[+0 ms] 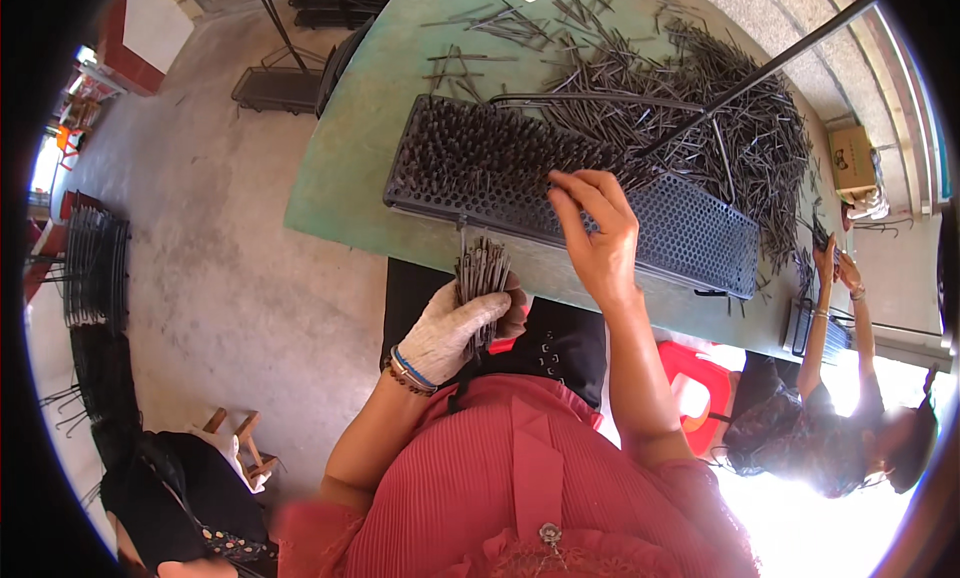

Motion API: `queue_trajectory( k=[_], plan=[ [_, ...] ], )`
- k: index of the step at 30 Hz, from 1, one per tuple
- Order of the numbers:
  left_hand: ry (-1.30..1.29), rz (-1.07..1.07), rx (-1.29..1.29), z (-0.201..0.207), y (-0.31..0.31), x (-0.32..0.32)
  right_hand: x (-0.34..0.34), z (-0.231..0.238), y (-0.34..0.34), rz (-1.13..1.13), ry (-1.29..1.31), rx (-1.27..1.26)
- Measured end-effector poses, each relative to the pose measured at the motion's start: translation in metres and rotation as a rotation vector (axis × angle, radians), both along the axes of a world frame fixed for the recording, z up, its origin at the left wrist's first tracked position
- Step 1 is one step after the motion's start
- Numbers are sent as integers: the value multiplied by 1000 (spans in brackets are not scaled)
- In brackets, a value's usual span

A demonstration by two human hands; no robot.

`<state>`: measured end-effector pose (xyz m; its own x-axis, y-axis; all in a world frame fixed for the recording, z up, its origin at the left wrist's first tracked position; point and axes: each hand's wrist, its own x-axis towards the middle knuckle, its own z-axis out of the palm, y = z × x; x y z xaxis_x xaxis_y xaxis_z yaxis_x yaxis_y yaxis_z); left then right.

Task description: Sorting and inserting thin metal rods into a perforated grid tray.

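My left hand (450, 333), in a whitish work glove, is closed around an upright bundle of thin dark rods (484, 275) in front of the table edge. Above a long black perforated rack (700, 240) is my bare right hand (600, 228), thumb and forefinger pinched together. A dark tip shows at those fingertips, seemingly one thin rod; most of it is hidden. Rods stand packed upright in the holes across the left and back of the rack. Bare holes show in its right part.
A large heap of loose rods (690, 108) covers the green table (345, 178) behind the rack. A dark bar (770, 68) slants over it. At right, another person's hands (835, 266) work by a second rack. Someone in black clothing (190, 498) is at lower left.
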<state>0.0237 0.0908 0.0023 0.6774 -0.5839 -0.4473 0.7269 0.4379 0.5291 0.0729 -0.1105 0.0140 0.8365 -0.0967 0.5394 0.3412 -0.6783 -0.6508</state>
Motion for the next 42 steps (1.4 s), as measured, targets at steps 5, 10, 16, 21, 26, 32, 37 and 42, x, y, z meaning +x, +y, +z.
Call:
queue_trajectory(
  k=[5,10,16,21,26,32,37,42],
  plan=[
    [-70,-56,2,8,-6,1,-39,1,12,316,700,619],
    [-55,-30,47,6,-14,-3,-45,-9,7,242,821,666],
    [-50,40,172,-1,-20,-6,-49,-26,11,193,754,731],
    [-84,52,230,-4,-16,-3,-45,-26,12,221,658,630],
    [-107,28,183,-5,-6,2,-38,-24,13,179,764,833],
    [-47,128,185,-2,-3,1,-36,-20,20,162,776,837],
    [-66,173,192,-8,-5,-2,-35,-22,25,173,749,868],
    [-150,215,221,-13,-6,-3,-34,-13,32,196,769,849]
  ],
)
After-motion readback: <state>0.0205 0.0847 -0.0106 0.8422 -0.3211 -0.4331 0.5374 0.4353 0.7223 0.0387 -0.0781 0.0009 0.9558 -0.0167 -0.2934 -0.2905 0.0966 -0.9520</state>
